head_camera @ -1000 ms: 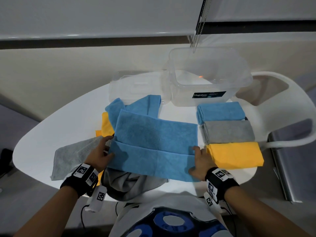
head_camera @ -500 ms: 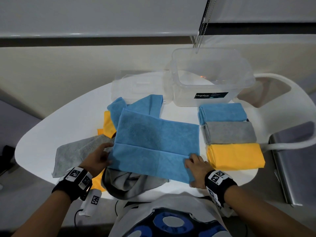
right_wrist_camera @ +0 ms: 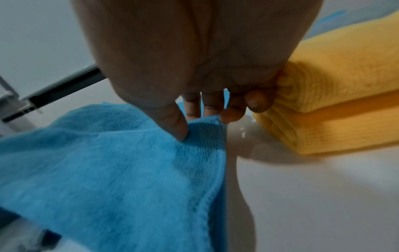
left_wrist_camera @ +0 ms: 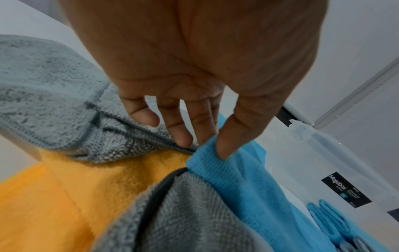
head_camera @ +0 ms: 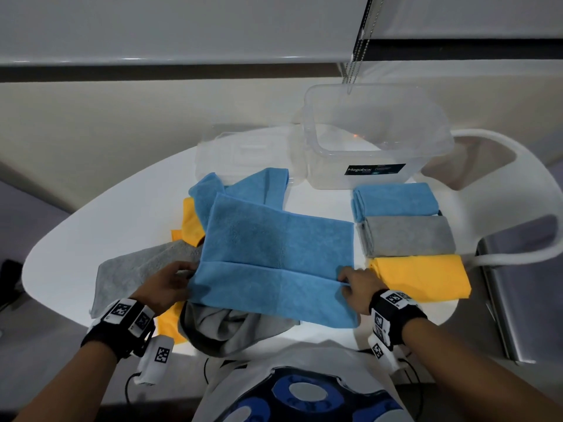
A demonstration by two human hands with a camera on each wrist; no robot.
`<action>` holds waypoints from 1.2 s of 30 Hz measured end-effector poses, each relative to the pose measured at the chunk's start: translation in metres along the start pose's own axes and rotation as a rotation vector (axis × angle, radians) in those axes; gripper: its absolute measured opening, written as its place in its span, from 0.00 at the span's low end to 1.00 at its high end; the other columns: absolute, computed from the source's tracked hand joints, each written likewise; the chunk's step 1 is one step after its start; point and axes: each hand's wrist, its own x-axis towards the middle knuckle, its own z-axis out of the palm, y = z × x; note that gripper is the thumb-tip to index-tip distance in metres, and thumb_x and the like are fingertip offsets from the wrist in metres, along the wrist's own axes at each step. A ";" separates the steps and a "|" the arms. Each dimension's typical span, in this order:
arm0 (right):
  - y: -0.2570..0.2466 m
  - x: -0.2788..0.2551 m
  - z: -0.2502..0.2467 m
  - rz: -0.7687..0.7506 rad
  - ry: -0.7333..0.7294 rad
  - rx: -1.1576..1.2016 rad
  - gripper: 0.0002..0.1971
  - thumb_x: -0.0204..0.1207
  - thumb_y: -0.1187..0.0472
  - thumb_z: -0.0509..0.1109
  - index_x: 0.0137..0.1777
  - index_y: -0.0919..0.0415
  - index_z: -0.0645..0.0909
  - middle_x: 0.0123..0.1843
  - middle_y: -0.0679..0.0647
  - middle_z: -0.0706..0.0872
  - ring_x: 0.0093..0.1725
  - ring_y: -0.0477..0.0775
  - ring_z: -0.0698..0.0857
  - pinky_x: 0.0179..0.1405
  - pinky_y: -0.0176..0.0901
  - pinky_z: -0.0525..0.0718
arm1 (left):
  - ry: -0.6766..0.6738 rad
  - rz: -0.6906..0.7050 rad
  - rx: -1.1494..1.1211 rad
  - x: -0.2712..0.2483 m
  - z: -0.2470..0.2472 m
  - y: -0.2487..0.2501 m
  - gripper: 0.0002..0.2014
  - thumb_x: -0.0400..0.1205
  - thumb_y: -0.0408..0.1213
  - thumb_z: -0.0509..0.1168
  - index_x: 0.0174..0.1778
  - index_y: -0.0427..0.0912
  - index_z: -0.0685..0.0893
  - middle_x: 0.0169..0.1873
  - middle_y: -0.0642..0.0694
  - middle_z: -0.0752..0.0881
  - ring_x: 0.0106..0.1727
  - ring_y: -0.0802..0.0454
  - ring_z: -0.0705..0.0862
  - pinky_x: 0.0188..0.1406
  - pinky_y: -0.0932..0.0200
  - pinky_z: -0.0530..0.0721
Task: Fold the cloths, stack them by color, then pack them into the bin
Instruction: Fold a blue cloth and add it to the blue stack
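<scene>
A blue cloth lies partly folded in the middle of the white table, its near strip doubled over. My left hand pinches its left edge between thumb and fingers. My right hand pinches the right edge. Under and left of it lie loose grey, yellow and blue cloths. Folded blue, grey and yellow cloths lie in a row at the right. The clear bin stands empty behind them.
A clear lid lies left of the bin. A white chair and a metal surface stand at the right. A bead chain hangs above the bin. The table's near edge is just before my torso.
Both hands have shifted along the cloth's side edges toward the fold line. The near strip now lies flatter and the cloth sits slightly nearer me.
</scene>
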 end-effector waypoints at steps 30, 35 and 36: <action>0.027 -0.033 0.028 0.050 -0.158 0.416 0.51 0.62 0.63 0.82 0.75 0.43 0.49 0.60 0.54 0.80 0.55 0.54 0.84 0.55 0.47 0.86 | -0.087 0.009 -0.154 -0.005 0.005 -0.009 0.40 0.50 0.51 0.87 0.52 0.32 0.80 0.42 0.41 0.89 0.43 0.54 0.89 0.41 0.60 0.88; 0.021 -0.032 0.025 0.052 -0.173 0.312 0.52 0.63 0.57 0.81 0.77 0.43 0.46 0.56 0.55 0.83 0.50 0.55 0.86 0.51 0.46 0.87 | -0.057 -0.030 -0.019 -0.004 0.004 -0.006 0.21 0.64 0.33 0.80 0.51 0.38 0.81 0.42 0.46 0.90 0.52 0.38 0.85 0.43 0.59 0.88; 0.019 -0.031 0.022 0.046 -0.175 0.283 0.52 0.64 0.55 0.80 0.78 0.44 0.45 0.55 0.55 0.84 0.49 0.55 0.86 0.49 0.46 0.87 | -0.046 -0.018 0.048 -0.004 0.003 -0.001 0.22 0.63 0.37 0.80 0.51 0.41 0.82 0.42 0.48 0.89 0.49 0.41 0.85 0.44 0.58 0.87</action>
